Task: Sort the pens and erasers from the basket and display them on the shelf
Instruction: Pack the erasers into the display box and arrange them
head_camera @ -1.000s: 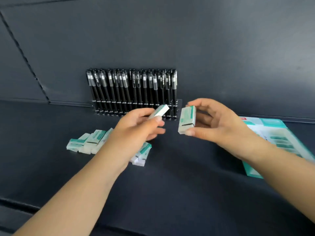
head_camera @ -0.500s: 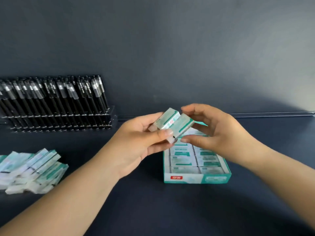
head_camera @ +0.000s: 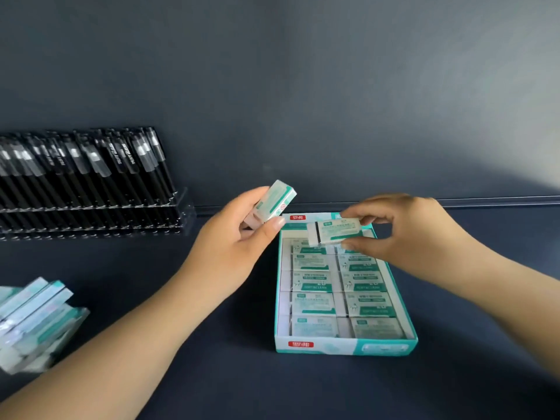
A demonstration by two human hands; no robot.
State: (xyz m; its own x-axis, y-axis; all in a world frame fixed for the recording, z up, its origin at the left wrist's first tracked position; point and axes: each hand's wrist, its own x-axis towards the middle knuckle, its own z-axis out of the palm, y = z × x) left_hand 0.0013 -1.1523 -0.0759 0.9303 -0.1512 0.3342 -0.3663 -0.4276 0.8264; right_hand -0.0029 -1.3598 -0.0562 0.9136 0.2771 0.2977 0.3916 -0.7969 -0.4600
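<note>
White-and-green wrapped eraser [head_camera: 333, 231] pinched in right hand [head_camera: 406, 234] over far end of green cardboard eraser box [head_camera: 342, 348]; left hand [head_camera: 230, 250] grips another eraser [head_camera: 274, 201]. Box nearly full, black pens [head_camera: 88, 174] racked at shelf's back-left, loose eraser pile [head_camera: 33, 322] at left edge remains.

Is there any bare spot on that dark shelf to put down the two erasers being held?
Bare shelf lies between the pen rack and the eraser box, also right of the box and along the front edge. Crowded: the box, full of erasers, and the loose eraser pile at far left. Left hand and right hand each hold an eraser.
</note>
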